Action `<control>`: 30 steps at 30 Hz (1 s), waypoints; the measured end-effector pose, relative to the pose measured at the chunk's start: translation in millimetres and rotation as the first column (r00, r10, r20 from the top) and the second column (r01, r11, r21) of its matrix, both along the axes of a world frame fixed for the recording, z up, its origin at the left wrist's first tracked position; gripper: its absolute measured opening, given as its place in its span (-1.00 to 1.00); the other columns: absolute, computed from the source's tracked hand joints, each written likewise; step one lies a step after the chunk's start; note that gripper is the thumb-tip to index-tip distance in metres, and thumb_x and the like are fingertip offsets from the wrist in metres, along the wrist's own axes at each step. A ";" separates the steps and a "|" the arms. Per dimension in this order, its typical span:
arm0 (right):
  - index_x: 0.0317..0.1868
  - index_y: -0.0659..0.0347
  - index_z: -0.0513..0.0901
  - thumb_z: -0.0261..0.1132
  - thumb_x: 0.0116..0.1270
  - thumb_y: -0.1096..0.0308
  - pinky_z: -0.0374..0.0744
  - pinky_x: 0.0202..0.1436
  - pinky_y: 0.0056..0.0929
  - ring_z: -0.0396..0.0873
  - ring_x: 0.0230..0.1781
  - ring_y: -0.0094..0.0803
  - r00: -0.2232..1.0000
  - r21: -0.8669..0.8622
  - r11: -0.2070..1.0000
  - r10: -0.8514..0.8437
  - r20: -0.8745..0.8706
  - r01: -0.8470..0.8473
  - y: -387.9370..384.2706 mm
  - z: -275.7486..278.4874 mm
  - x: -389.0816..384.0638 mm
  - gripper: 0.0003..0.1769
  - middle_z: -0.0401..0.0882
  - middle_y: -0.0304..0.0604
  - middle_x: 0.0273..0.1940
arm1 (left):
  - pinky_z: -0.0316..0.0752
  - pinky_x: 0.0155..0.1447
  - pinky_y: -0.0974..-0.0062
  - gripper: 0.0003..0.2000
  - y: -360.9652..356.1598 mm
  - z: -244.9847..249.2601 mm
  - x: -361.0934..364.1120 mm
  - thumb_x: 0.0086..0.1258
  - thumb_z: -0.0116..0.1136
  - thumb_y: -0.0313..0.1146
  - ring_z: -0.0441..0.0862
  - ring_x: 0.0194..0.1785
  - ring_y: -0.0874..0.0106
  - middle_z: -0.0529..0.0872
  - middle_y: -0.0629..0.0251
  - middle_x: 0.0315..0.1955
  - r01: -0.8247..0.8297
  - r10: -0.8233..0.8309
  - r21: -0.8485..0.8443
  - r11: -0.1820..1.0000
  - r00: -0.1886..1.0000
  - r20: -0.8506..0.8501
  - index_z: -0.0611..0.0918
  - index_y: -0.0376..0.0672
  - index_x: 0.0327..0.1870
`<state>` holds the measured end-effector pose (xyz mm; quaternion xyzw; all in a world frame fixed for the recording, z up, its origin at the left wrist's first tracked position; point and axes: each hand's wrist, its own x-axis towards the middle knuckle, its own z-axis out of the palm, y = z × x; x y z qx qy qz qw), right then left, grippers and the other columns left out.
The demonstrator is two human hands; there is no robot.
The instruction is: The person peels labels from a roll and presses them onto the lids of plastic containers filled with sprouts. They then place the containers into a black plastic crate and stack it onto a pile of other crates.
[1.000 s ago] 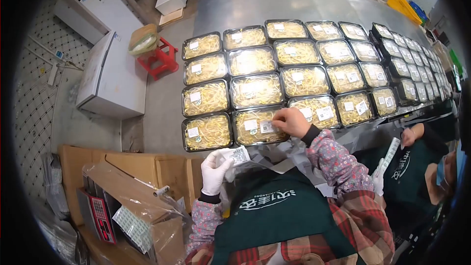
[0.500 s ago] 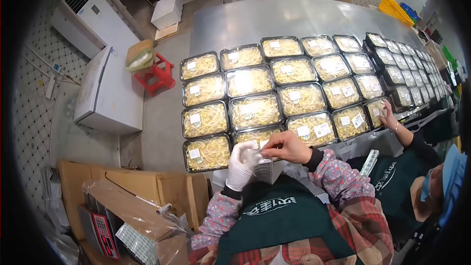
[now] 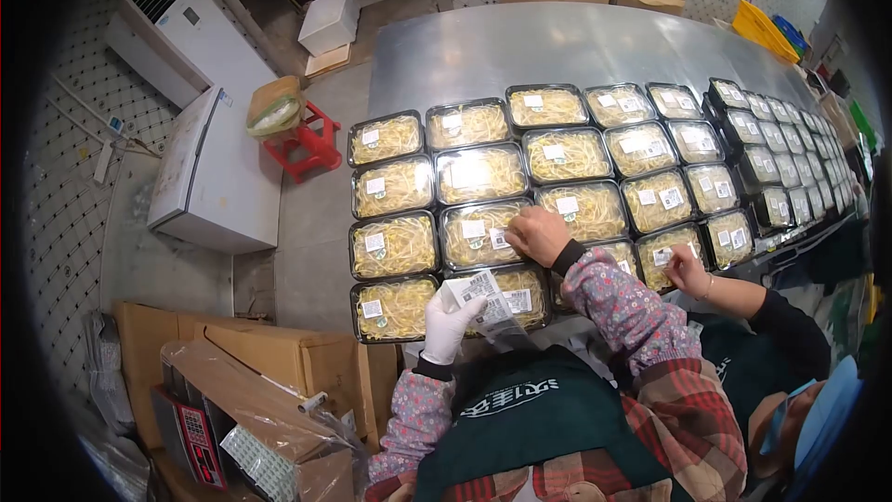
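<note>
My left hand (image 3: pixel 448 323), in a white glove, is closed around a strip of printed labels (image 3: pixel 490 307) that hangs over the front row of trays. Bare and with its fingers curled together, my right hand (image 3: pixel 541 234) is at a lidded black tray of bean sprouts (image 3: pixel 465 246) in the second column. Its fingertips meet the right edge of a white barcode label (image 3: pixel 499 238) lying on that lid. The tray in front of it (image 3: pixel 525 284) bears two labels. Further left, a tray (image 3: pixel 395 302) carries one label.
Several rows of sprout trays cover the metal table (image 3: pixel 446 46), with more stacked at the right. A co-worker's hand (image 3: pixel 688 271) is over a tray to my right. Cardboard boxes (image 3: pixel 251 349) and a red scale (image 3: pixel 195 437) stand at left, near a red stool (image 3: pixel 311 144).
My right hand has moved from the label strip forward onto a tray lid, where a second label now shows. The tray in front has gained a label. The co-worker's hand has shifted left.
</note>
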<state>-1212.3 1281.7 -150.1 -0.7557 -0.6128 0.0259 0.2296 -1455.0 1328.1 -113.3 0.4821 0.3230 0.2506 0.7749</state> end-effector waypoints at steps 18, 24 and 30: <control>-0.35 0.27 0.74 0.41 0.15 0.26 0.55 -0.32 -0.52 0.59 -0.47 -0.51 0.589 0.070 0.971 -0.082 -0.804 0.230 66.7 24.9 68.7 -0.78 0.69 -0.15 -0.47 | 0.54 -0.08 0.54 -0.71 14.1 -1.9 36.2 0.23 0.32 -0.44 0.65 -0.17 0.52 0.71 0.31 -0.22 0.123 -0.128 -0.047 0.991 0.986 -0.110 0.62 -0.35 -0.05; -0.40 0.24 0.68 0.42 0.06 0.15 0.57 -0.23 -0.20 0.65 -0.34 -0.10 0.978 -0.058 0.978 -0.202 -0.059 0.199 95.0 7.0 69.0 -0.70 0.65 0.03 -0.44 | 0.56 -0.04 0.51 -0.73 37.8 -6.5 14.5 0.32 0.13 -0.48 0.68 -0.13 0.42 0.71 0.20 -0.17 -0.053 0.051 0.051 0.997 0.998 0.042 0.57 -0.39 0.00; 0.00 0.30 0.57 0.40 0.13 -0.04 0.58 -0.25 -0.33 0.66 -0.37 -0.23 0.904 -0.103 0.984 -0.172 -0.390 0.143 67.1 70.5 45.9 -0.39 0.67 -0.02 -0.41 | 0.47 0.11 0.50 -0.69 65.3 -0.7 9.3 0.47 -0.09 -0.37 0.62 0.02 0.41 0.65 0.18 -0.05 -0.144 0.173 -0.148 0.978 0.963 0.208 0.51 -0.41 0.07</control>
